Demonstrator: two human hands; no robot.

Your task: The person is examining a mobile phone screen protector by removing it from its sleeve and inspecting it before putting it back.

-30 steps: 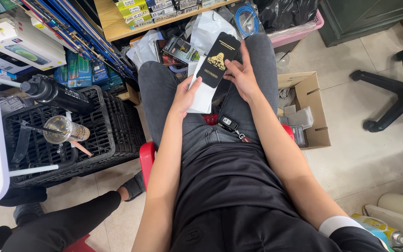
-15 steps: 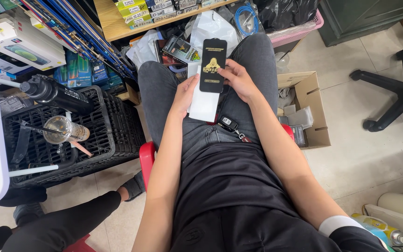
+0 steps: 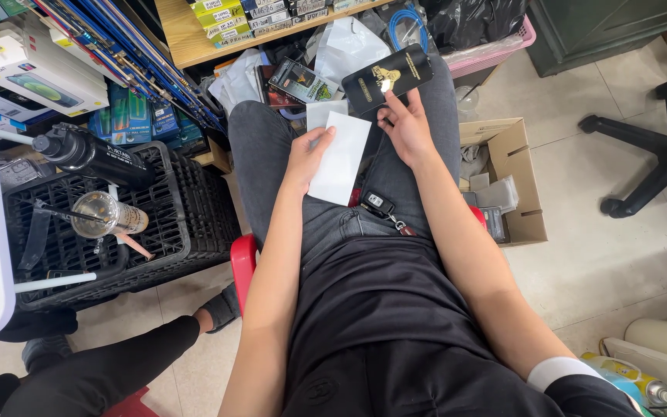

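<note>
I sit on a red stool (image 3: 242,259) with my knees apart. My left hand (image 3: 306,157) pinches a flat white sheet (image 3: 341,158) that rests on my lap. My right hand (image 3: 404,123) grips the lower edge of a black rectangular package with a gold emblem (image 3: 386,79), tilted across my right knee. A car key with a red tag (image 3: 384,208) lies on my lap just below the white sheet.
A black plastic crate (image 3: 164,232) at left carries a black bottle (image 3: 94,157) and a clear cup (image 3: 106,216). An open cardboard box (image 3: 519,181) sits at right, a black office chair base (image 3: 650,162) beyond it. Packages and bags crowd the floor ahead. Another person's legs (image 3: 102,371) lie lower left.
My right hand has drawn the black package off the white sheet and swung it up and right onto my knee. My left hand keeps the white sheet on my lap.
</note>
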